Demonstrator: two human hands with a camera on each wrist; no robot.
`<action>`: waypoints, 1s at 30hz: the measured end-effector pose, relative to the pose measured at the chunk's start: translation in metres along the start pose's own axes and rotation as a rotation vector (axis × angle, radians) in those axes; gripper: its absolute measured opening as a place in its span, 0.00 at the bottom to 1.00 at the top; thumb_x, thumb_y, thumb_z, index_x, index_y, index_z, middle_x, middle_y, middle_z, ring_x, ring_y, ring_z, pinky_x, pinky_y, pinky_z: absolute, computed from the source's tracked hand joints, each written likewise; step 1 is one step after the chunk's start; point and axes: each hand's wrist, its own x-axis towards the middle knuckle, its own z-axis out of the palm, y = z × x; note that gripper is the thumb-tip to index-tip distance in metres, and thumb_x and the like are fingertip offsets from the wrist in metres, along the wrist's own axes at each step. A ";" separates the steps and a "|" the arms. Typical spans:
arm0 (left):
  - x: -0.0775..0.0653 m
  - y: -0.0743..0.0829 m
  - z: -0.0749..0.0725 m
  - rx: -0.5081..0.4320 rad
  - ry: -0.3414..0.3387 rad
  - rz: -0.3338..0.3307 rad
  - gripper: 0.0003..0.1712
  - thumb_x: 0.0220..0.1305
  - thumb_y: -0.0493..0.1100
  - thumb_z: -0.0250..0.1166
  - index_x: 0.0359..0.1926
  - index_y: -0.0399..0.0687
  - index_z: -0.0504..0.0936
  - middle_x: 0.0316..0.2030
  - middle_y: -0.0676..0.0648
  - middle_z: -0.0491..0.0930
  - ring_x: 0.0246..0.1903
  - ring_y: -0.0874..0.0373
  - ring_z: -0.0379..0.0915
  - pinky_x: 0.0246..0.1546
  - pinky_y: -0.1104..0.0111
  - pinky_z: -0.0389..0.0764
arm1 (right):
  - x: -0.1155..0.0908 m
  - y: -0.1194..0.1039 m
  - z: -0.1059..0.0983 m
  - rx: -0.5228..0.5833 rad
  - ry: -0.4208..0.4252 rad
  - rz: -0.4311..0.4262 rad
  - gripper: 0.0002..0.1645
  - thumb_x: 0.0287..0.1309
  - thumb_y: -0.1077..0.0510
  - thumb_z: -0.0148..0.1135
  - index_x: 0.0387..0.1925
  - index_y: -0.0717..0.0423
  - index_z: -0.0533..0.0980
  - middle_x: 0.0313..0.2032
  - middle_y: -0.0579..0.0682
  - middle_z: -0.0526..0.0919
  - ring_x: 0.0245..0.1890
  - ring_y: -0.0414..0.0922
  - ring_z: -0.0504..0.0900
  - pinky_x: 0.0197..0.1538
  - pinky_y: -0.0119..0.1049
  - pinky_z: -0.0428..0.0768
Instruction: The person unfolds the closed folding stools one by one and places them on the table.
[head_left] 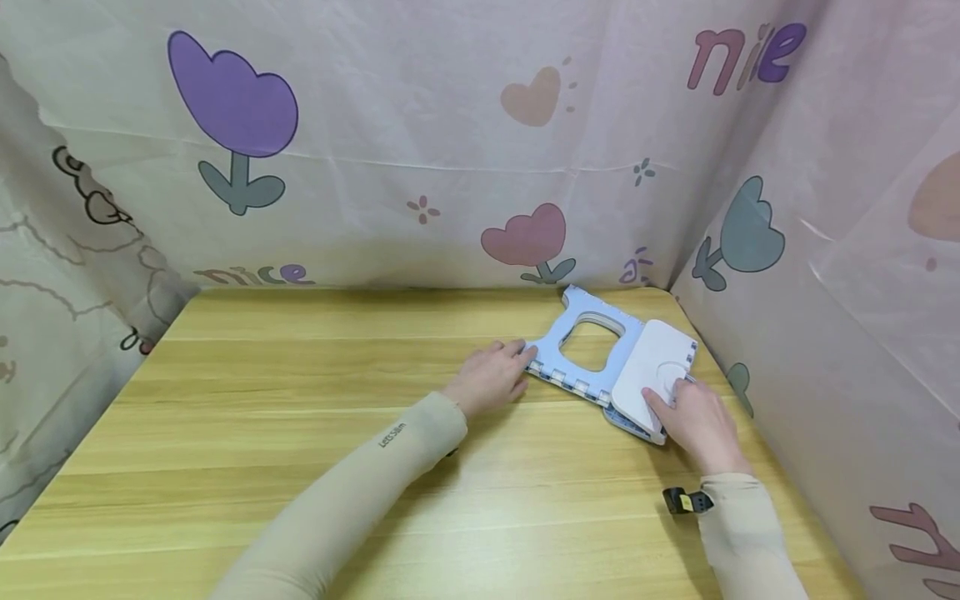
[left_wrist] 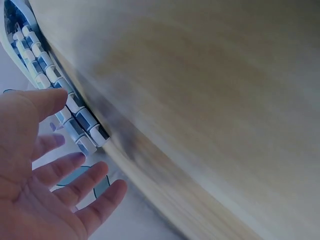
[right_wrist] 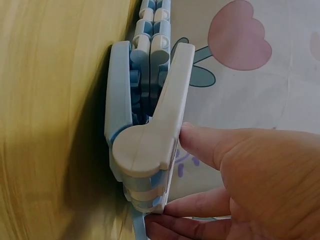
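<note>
A light-blue and white folding step stool [head_left: 630, 367] lies folded nearly flat at the far right of the table. Its blue side has a large rounded opening, and hinge knuckles [left_wrist: 50, 70] run along its near edge. My right hand [head_left: 701, 421] grips the outer end of the white panel [right_wrist: 172, 100], thumb on its face and fingers round the end. That panel stands at a narrow angle to the blue panel [right_wrist: 118, 90] beneath it. Fingers spread and relaxed, my left hand [head_left: 491, 375] reaches the stool's left corner, fingertips right at the blue edge.
The wood-grain table [head_left: 300, 433] ends at a printed curtain [head_left: 390, 167] close behind the stool. Another curtain side [head_left: 847, 333] hangs along the table's right edge, near my right hand. A black strap device [head_left: 686, 502] sits at my right wrist.
</note>
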 end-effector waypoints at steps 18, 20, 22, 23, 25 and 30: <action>-0.002 -0.003 0.001 0.010 0.021 0.032 0.33 0.80 0.51 0.63 0.79 0.49 0.70 0.73 0.38 0.74 0.68 0.43 0.77 0.68 0.52 0.83 | 0.005 -0.008 0.006 0.013 0.021 -0.036 0.34 0.78 0.41 0.59 0.42 0.74 0.77 0.31 0.62 0.75 0.33 0.55 0.73 0.34 0.46 0.71; -0.004 -0.005 0.000 0.008 0.037 0.041 0.32 0.79 0.50 0.64 0.77 0.48 0.72 0.70 0.38 0.77 0.66 0.44 0.78 0.66 0.54 0.84 | 0.006 -0.010 0.006 0.014 0.017 -0.037 0.34 0.78 0.41 0.60 0.43 0.74 0.77 0.31 0.63 0.76 0.33 0.56 0.73 0.34 0.47 0.72; -0.006 -0.006 -0.001 0.007 0.048 0.050 0.30 0.79 0.49 0.65 0.76 0.46 0.74 0.67 0.38 0.79 0.64 0.44 0.80 0.65 0.55 0.85 | 0.007 -0.012 0.007 0.016 0.010 -0.034 0.34 0.78 0.41 0.60 0.44 0.75 0.77 0.32 0.63 0.76 0.33 0.56 0.73 0.34 0.47 0.72; -0.007 -0.006 -0.001 0.004 0.051 0.052 0.30 0.78 0.49 0.65 0.75 0.46 0.74 0.66 0.38 0.79 0.63 0.44 0.80 0.64 0.55 0.85 | 0.007 -0.013 0.007 0.017 0.006 -0.034 0.34 0.78 0.41 0.60 0.44 0.75 0.77 0.32 0.63 0.76 0.34 0.56 0.73 0.35 0.47 0.72; -0.009 -0.007 -0.003 -0.003 0.050 0.051 0.29 0.78 0.48 0.66 0.74 0.45 0.75 0.64 0.38 0.80 0.61 0.45 0.81 0.64 0.56 0.85 | 0.008 -0.015 0.007 0.017 -0.004 -0.032 0.34 0.78 0.41 0.60 0.45 0.75 0.77 0.33 0.63 0.76 0.34 0.56 0.74 0.35 0.47 0.73; -0.014 -0.009 -0.006 -0.014 0.050 0.044 0.29 0.78 0.47 0.66 0.73 0.42 0.77 0.59 0.38 0.82 0.57 0.46 0.82 0.61 0.58 0.86 | 0.011 -0.021 0.009 0.010 -0.032 -0.028 0.34 0.78 0.41 0.60 0.47 0.75 0.77 0.34 0.63 0.78 0.35 0.55 0.74 0.37 0.47 0.74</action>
